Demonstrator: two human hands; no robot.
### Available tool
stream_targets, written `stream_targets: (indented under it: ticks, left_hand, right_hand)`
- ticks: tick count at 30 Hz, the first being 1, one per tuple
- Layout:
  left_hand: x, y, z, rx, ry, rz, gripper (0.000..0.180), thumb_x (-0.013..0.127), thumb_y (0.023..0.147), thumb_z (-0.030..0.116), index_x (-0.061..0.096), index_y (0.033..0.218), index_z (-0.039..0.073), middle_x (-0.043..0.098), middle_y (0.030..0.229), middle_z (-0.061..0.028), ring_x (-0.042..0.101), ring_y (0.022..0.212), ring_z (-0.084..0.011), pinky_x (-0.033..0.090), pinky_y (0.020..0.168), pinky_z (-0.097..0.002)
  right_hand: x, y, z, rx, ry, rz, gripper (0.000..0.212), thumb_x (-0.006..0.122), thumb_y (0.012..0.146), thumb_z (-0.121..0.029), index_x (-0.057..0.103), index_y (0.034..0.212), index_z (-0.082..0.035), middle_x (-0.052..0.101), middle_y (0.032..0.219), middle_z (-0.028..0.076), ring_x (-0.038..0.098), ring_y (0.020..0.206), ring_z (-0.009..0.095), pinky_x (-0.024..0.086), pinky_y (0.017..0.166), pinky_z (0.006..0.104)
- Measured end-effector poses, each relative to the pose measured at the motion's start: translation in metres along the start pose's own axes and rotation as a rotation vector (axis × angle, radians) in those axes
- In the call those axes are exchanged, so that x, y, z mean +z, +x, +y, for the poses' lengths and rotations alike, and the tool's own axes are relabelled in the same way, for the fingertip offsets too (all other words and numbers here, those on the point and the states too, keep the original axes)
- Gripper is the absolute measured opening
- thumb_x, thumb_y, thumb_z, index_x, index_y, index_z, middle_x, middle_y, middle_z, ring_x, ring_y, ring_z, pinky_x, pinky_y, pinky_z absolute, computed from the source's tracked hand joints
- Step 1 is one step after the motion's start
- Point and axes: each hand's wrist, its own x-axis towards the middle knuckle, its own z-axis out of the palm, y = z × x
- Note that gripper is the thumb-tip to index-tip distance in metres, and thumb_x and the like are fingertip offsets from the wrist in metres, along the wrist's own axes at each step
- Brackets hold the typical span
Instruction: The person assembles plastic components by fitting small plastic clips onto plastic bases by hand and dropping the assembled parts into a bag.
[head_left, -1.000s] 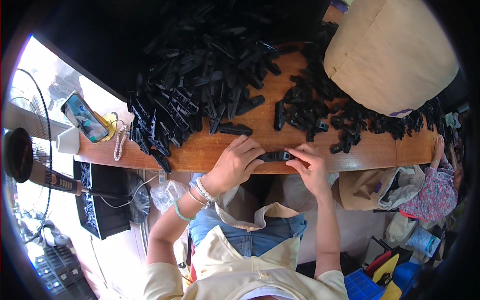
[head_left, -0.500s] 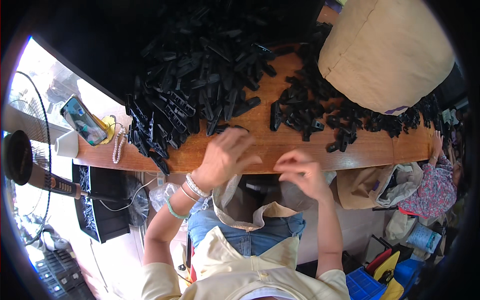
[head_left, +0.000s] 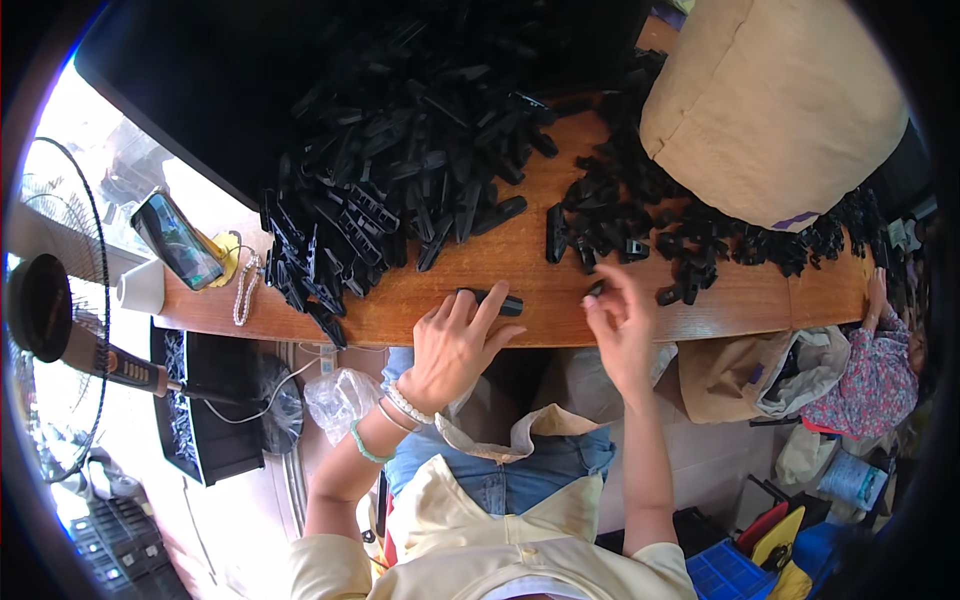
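My left hand [head_left: 455, 345], with beaded bracelets on its wrist, is at the table's front edge. Its fingers press on a long black plastic piece [head_left: 508, 304] lying flat on the wood, part of it hidden under them. To the right, my right hand [head_left: 625, 330] pinches a small black plastic piece [head_left: 597, 288] between thumb and fingers, just above the table. Beyond my left hand spreads a big heap of long black plastic pieces [head_left: 400, 180]. A looser pile of small black pieces [head_left: 605, 210] is beyond my right hand.
A tan cloth bag [head_left: 775, 110] stands at the far right of the wooden table [head_left: 560, 325]. Left are a phone [head_left: 178, 240], a white cup [head_left: 141, 288] and a fan [head_left: 60, 310]. An open sack [head_left: 525, 440] rests at my lap. Another person [head_left: 860, 375] sits at the right.
My left hand has come nearer, bringing a long black piece away from the heap. My right hand has moved right and forward and now pinches a small black piece.
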Motion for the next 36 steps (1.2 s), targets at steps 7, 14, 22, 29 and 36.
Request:
stream_targets:
  ticks: [7, 14, 22, 29, 36]
  left_hand:
    - [0.005, 0.010, -0.013, 0.079, -0.310, -0.109, 0.030, 0.071, 0.076, 0.002, 0.061, 0.105, 0.001, 0.059, 0.093, -0.0130, 0.057, 0.086, -0.0317, 0.048, 0.075, -0.0398]
    - [0.006, 0.010, -0.025, 0.075, -0.422, -0.100, 0.023, 0.072, 0.074, 0.000, 0.067, 0.097, -0.003, 0.060, 0.094, -0.0128, 0.054, 0.084, -0.0304, 0.048, 0.075, -0.0381]
    - [0.014, 0.010, -0.022, 0.116, -0.445, -0.106, 0.027, 0.074, 0.073, 0.002, 0.067, 0.098, -0.004, 0.060, 0.092, -0.0130, 0.055, 0.083, -0.0302, 0.048, 0.073, -0.0374]
    - [0.001, 0.033, -0.024, 0.013, -0.649, -0.240, 0.029, 0.073, 0.074, 0.003, 0.067, 0.101, -0.003, 0.060, 0.095, -0.0147, 0.058, 0.088, -0.0315, 0.051, 0.075, -0.0377]
    - [0.062, 0.086, -0.017, 0.251, -0.103, 0.001, 0.030, 0.073, 0.075, 0.007, 0.063, 0.102, -0.002, 0.056, 0.105, -0.0145, 0.061, 0.091, -0.0341, 0.052, 0.075, -0.0392]
  right_hand:
    - [-0.008, -0.010, 0.001, -0.236, -0.360, -0.106, 0.022, 0.071, 0.081, -0.001, 0.068, 0.103, -0.001, 0.061, 0.097, 0.006, 0.060, 0.086, 0.017, 0.048, 0.075, 0.0290]
    - [-0.001, -0.003, -0.004, -0.219, 0.041, -0.334, 0.026, 0.074, 0.079, -0.005, 0.068, 0.104, 0.001, 0.065, 0.093, 0.010, 0.059, 0.087, 0.023, 0.047, 0.076, 0.0322]
    - [0.000, 0.014, -0.007, -0.377, -0.073, -0.486, 0.022, 0.074, 0.077, -0.004, 0.072, 0.099, 0.000, 0.061, 0.091, 0.006, 0.055, 0.088, 0.023, 0.046, 0.073, 0.0335]
    - [-0.012, 0.008, 0.001, -0.176, 0.180, -0.518, 0.019, 0.073, 0.079, -0.001, 0.073, 0.098, -0.002, 0.059, 0.096, 0.008, 0.058, 0.082, 0.024, 0.047, 0.068, 0.0336]
    - [0.011, 0.040, 0.010, -0.431, -0.726, 0.105, 0.015, 0.072, 0.080, -0.004, 0.061, 0.092, -0.003, 0.058, 0.094, 0.010, 0.058, 0.088, 0.029, 0.045, 0.075, 0.0396]
